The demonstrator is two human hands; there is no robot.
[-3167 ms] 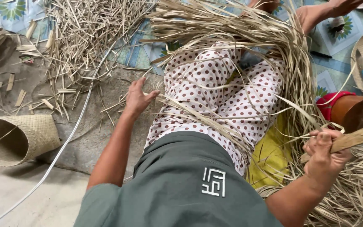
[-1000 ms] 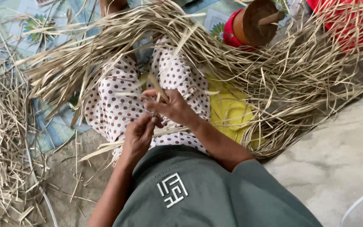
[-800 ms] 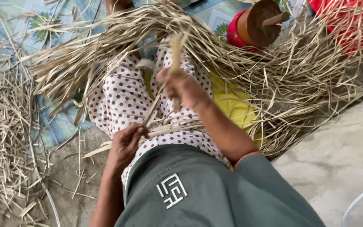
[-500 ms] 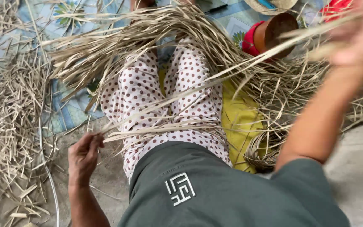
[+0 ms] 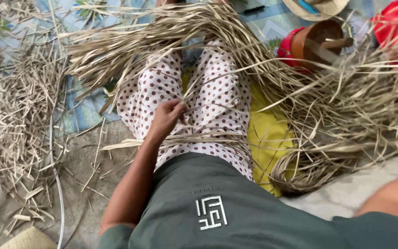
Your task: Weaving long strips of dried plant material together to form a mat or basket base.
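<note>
I sit with my legs in white trousers with brown dots [image 5: 219, 90] stretched out. A thick sheaf of dried leaf strips [image 5: 162, 41] lies across my shins and fans out to the right. My left hand [image 5: 166, 119] rests on my left thigh, its fingers pinched on a few leaf strips [image 5: 194, 136] that run across my lap. Only my right forearm [image 5: 392, 196] shows at the lower right edge; the hand itself is out of the picture.
A yellow cloth [image 5: 268, 133] lies under my right leg. A brown round pot [image 5: 309, 39] with a wooden stick stands at the back right, beside something red [image 5: 392, 23]. Leaf scraps [image 5: 10, 115] litter the left. A white cord [image 5: 58, 184] and a woven basket rim [image 5: 28, 240] lie lower left.
My right hand swung up and out to the right with a long strip and has left the view. My left hand came back from the floor side onto my lap.
</note>
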